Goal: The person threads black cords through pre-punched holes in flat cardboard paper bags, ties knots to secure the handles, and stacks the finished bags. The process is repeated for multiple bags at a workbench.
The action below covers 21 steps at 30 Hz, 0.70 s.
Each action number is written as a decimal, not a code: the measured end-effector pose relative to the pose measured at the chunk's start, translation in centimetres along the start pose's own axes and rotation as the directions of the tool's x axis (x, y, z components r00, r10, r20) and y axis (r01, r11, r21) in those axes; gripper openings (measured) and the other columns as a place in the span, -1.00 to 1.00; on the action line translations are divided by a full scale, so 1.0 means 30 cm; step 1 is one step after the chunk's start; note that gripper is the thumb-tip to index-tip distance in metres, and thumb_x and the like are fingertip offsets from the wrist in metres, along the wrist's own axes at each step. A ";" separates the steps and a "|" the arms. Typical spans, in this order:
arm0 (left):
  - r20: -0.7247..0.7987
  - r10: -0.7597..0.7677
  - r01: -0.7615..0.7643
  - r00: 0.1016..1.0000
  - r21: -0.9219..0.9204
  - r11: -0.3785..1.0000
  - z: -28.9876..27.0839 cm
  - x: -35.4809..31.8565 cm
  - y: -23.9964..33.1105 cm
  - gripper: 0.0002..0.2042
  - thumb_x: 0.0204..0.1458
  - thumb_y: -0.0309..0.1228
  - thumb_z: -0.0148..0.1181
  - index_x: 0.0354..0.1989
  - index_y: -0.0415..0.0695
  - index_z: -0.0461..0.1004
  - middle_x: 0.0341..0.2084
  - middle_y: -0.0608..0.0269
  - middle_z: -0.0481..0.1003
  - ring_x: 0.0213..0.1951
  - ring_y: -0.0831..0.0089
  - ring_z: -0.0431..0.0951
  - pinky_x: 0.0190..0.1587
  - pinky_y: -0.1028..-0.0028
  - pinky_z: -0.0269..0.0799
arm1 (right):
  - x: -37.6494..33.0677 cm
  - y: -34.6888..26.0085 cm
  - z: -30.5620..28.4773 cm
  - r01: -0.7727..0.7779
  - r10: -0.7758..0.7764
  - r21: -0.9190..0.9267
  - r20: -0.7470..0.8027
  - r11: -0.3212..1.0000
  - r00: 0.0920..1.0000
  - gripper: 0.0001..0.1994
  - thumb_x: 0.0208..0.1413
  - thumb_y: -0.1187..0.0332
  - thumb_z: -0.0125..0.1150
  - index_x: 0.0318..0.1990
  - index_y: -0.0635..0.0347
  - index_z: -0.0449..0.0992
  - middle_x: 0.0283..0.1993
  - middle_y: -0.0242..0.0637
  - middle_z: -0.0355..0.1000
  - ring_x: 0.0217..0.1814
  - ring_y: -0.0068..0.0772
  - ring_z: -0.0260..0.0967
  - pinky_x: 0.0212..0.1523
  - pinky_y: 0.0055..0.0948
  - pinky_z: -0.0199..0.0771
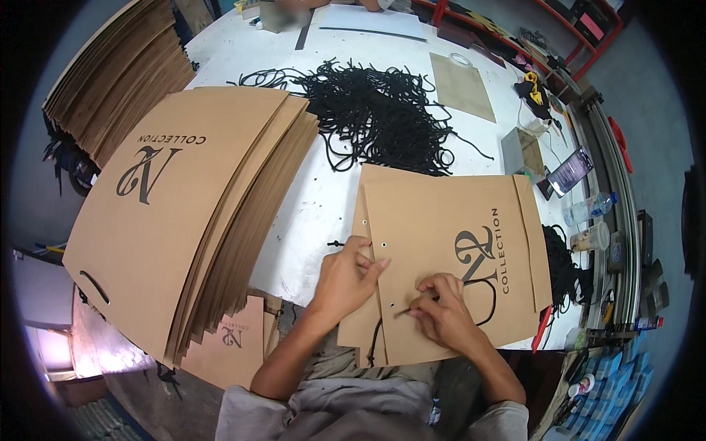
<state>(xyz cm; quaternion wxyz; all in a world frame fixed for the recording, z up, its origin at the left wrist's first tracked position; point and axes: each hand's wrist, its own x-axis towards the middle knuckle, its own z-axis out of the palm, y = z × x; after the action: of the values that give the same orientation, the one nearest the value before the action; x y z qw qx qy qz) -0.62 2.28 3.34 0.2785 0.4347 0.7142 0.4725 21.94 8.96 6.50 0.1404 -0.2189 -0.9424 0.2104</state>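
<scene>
A flat brown paper bag (441, 209) with dark printing lies in front of me, its edge with punched eyelets facing left. My left hand (349, 278) is closed over that edge, thumb on top between two eyelets. Just left of its fingers, a short black cord end (335, 243) sticks out. My right hand (446, 312) pinches a black cord (494, 298) close to an eyelet (392, 304). The cord's tip points at that eyelet, and the rest loops out to the right over the bag. Another dark cord length (377, 338) hangs at the bag's lower left edge.
A thick stack of brown paper bags (187, 169) leans at the left, another stack (121, 77) behind it. A heap of black cords (375, 110) lies beyond my bag. At right are a metal box (522, 153), a phone (570, 173), a bottle (590, 209) and a cup (590, 237).
</scene>
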 end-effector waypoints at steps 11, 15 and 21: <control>0.117 -0.139 0.176 0.983 -0.419 0.891 0.041 -0.007 -0.056 -0.47 0.08 -0.62 0.36 0.25 -0.36 0.36 -0.31 0.22 0.56 -0.36 0.61 0.57 -0.30 0.57 0.51 | 0.246 0.032 0.035 -0.122 0.198 0.419 -0.143 0.900 0.970 -0.89 0.23 0.54 0.22 -0.13 0.36 0.54 -0.23 -0.09 0.47 -0.29 -0.21 0.48 -0.28 -0.37 0.45; 0.111 -0.114 0.155 0.987 -0.510 0.846 0.037 0.002 -0.053 -0.53 0.15 -0.71 0.18 0.27 -0.37 0.34 -0.12 0.12 0.57 -0.22 0.56 0.61 -0.22 0.54 0.56 | 0.248 0.041 0.072 -0.079 0.139 0.343 -0.156 0.936 0.978 -0.92 0.26 0.54 0.17 -0.16 0.36 0.44 -0.23 -0.06 0.41 -0.27 -0.07 0.45 -0.26 -0.28 0.44; 0.169 -0.149 0.224 0.974 -0.652 0.724 0.022 0.010 -0.039 -0.65 0.21 -0.72 0.03 0.18 -0.36 0.41 0.01 0.05 0.55 -0.15 0.52 0.62 -0.18 0.55 0.58 | 0.258 0.033 0.110 -0.049 0.112 0.307 -0.188 0.950 0.976 -0.91 0.25 0.56 0.16 -0.15 0.35 0.40 -0.23 -0.01 0.39 -0.28 0.05 0.44 -0.26 -0.18 0.45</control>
<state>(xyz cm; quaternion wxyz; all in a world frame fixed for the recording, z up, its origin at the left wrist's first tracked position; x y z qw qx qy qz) -0.66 2.63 2.03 0.4987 0.2564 0.5224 0.6424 14.42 12.32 4.48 0.2588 -0.2538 -0.8703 0.3335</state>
